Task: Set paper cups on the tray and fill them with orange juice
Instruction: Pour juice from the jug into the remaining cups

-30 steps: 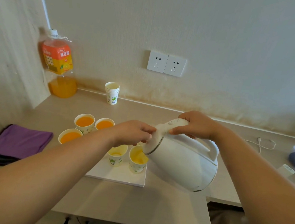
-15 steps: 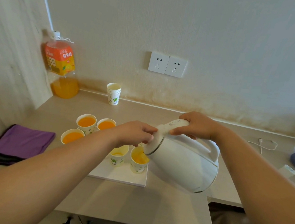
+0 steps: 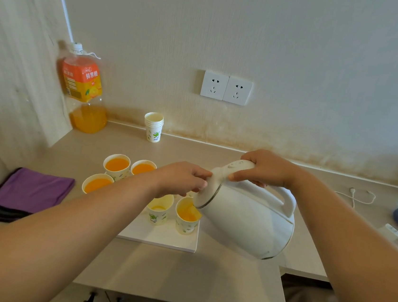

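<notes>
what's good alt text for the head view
A person's right hand holds a white kettle tilted by its handle, pouring orange juice into a paper cup on a white tray, while the left hand holds the lid. Another cup beside it is nearly empty; three full cups stand further left.

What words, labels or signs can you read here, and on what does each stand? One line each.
"鲜果橙": on the orange label of the juice bottle.
Smaller print on that label: too blurred to read.
Print on the stacked paper cups: too small to read.
Marks on top of the kettle: unreadable.
</notes>
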